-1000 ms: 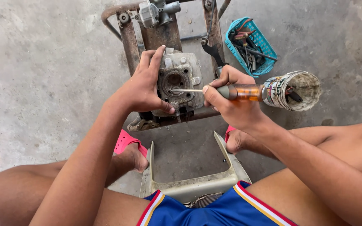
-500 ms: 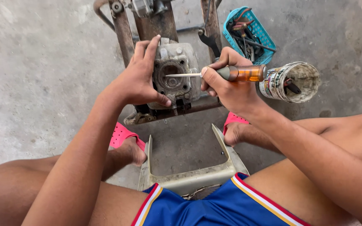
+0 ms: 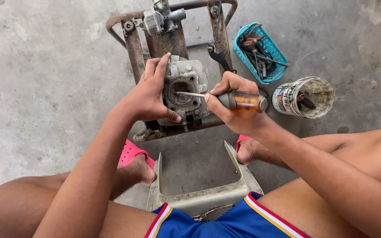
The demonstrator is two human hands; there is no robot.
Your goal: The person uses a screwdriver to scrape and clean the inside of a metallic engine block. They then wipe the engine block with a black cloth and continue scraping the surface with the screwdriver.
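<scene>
1. Left hand [image 3: 148, 99] grips the side of the engine block [image 3: 184, 90], fingers spread over its top edge; right hand [image 3: 232, 108] is closed round an orange-handled screwdriver [image 3: 239, 101], tip inside the block's round bore.
2. Block sits on a rusty metal stand [image 3: 173, 42] on the concrete floor [image 3: 45, 66].
3. It looks heavy, stiff and probably greasy; best held by its outer edges.
4. Blue basket [image 3: 261, 50] and a can [image 3: 305, 97] stand nearby.

Soft, even daylight fills the scene, and shadows stay faint. A pale washed-out glare patch lies on the concrete floor [image 3: 45, 66] at the left edge. Focus is sharp throughout, with mild wide-angle stretching of the legs toward the lower corners.
</scene>
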